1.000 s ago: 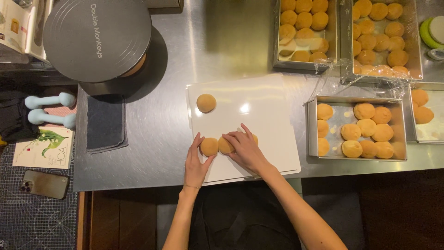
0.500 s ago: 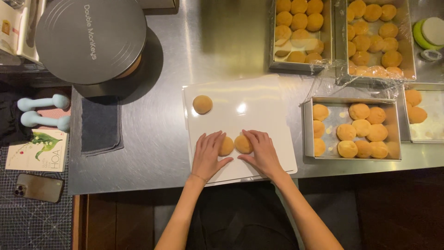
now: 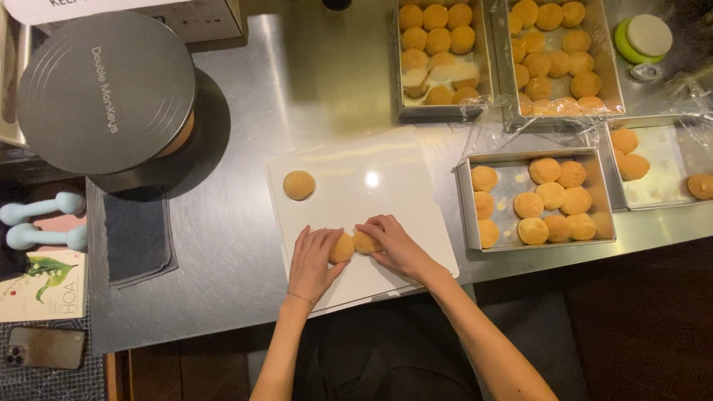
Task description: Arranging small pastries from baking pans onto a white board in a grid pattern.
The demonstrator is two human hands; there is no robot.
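Stainless steel desk (image 3: 245, 245), brushed finish, carrying a white cutting board (image 3: 386, 160) near its front edge. On the board: two golden dough balls side by side and touching at the near edge, one under each hand; a third dough ball (image 3: 299, 185) alone at the far left corner, well apart from the pair.

Left hand (image 3: 312, 260): palm down, fingers loosely cupped over the left dough ball (image 3: 342, 248), resting on it, not clamped tight. Right hand (image 3: 392, 243): fingers curled around the right dough ball (image 3: 365, 242), covering most of it.

To the right of the board, a metal tray (image 3: 466, 200) of the same golden balls. Behind it, two fuller trays (image 3: 445, 111) under clear film, and a nearly bare tray (image 3: 668, 167) at far right. Left: round grey lid (image 3: 104, 93), dark cloth (image 3: 137, 234), pale blue dumbbells (image 3: 41, 223), phone (image 3: 44, 347).
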